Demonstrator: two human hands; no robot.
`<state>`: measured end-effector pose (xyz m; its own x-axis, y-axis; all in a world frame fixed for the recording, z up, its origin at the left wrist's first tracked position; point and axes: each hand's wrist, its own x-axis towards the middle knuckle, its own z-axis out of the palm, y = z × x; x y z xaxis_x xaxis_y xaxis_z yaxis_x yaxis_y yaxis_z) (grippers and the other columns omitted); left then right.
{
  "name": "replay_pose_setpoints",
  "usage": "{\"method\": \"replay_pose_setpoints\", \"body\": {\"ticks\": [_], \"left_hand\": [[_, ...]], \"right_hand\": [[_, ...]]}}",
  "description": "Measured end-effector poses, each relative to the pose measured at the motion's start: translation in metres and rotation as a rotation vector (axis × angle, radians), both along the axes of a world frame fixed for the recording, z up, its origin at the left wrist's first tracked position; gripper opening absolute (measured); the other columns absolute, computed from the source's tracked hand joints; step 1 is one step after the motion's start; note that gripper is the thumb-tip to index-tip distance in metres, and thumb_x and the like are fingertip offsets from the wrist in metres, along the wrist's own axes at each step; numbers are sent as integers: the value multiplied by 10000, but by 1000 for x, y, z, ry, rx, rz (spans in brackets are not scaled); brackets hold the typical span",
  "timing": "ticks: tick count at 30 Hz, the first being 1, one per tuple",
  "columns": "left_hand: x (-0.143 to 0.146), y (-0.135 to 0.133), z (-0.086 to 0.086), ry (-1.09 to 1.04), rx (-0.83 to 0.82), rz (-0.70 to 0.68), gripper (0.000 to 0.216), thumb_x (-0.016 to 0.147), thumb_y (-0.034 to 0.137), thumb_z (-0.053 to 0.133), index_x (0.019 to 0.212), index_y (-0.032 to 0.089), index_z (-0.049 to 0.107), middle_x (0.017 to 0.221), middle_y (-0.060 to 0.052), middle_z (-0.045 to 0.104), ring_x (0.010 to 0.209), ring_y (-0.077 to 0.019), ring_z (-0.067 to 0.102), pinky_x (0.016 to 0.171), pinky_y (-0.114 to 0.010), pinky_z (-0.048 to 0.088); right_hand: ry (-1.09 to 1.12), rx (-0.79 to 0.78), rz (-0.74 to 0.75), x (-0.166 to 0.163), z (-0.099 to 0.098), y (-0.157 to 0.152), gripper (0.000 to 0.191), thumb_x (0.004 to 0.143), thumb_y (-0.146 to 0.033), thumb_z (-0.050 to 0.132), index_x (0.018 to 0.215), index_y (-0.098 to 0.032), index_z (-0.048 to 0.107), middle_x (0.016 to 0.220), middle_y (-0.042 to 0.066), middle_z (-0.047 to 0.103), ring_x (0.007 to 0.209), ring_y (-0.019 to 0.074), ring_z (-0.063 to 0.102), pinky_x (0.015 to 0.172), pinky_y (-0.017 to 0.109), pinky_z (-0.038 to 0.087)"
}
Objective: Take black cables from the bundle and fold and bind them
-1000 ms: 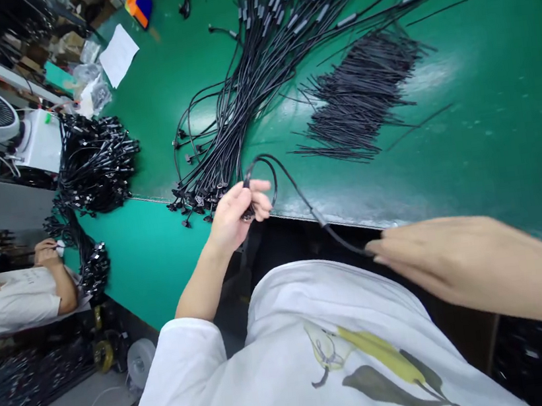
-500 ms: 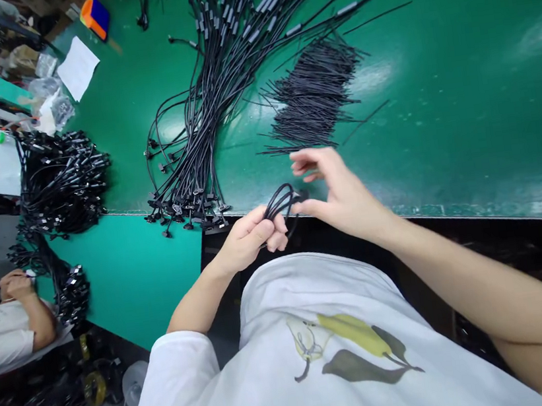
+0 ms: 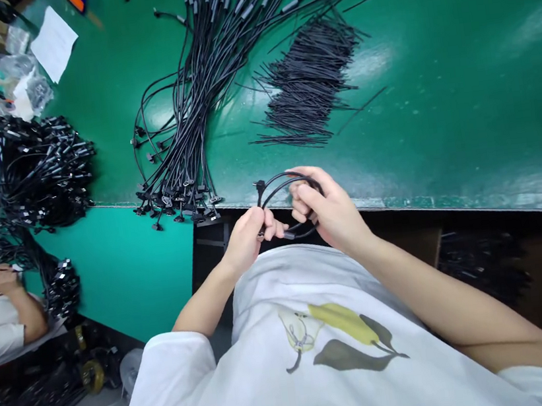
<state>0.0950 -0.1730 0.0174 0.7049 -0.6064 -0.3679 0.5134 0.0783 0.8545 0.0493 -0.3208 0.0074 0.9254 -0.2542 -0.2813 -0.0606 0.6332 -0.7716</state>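
Observation:
A short black cable is bent into a loop between my two hands, just off the table's front edge. My left hand pinches its left side, and a black plug end sticks up above the fingertips. Around the right side of the loop, my right hand is closed. A grey sleeve on the cable shows low between the hands. Beyond them lies a pile of short black ties. To its left a bundle of black cables spreads across the table, connectors at its near end.
The green table ends in front of my body. At left, a heap of coiled cables hangs over a lower green surface. A paper sheet lies farther back. Another person's hands are at far left.
My right hand has closed on the cable loop after hovering open beside it. The loop is now wider, stretched between both hands. The view has shifted slightly.

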Motion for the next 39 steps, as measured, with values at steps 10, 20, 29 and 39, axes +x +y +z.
{"method": "replay_pose_setpoints", "body": {"ticks": [10, 20, 29, 39], "left_hand": [[-6, -11, -7, 48, -41, -32, 544, 826, 712, 563, 711, 181, 555, 494, 61, 411, 578, -120, 533, 889, -349, 497], [-5, -11, -7, 2, 37, -124, 556, 819, 689, 596, 612, 185, 489, 448, 77, 375, 507, -104, 490, 792, -345, 504], [1, -7, -18, -154, 255, -427, 636, 782, 775, 529, 607, 164, 530, 502, 25, 484, 541, -110, 511, 635, -281, 427], [1, -1, -16, 454, -78, -235, 336, 803, 417, 740, 1052, 219, 632, 1142, -65, 691, 1101, -273, 654, 951, -453, 493]], "right_hand": [[91, 5, -182, 3, -4, 6, 457, 785, -646, 694, 795, -217, 538, 561, -98, 210, 441, 52, 143, 366, 187, 149], [10, -49, -144, -2, -6, 11, 510, 806, -690, 651, 761, -225, 448, 652, -48, 403, 507, 68, 366, 430, 188, 324], [-10, -92, 240, -13, -1, 10, 498, 837, -702, 591, 1009, -277, 398, 867, -16, 642, 438, 100, 537, 366, 222, 424], [-14, 14, 260, 2, -4, -6, 564, 787, -752, 615, 914, -204, 582, 733, 0, 542, 596, 106, 514, 492, 211, 437]]}}
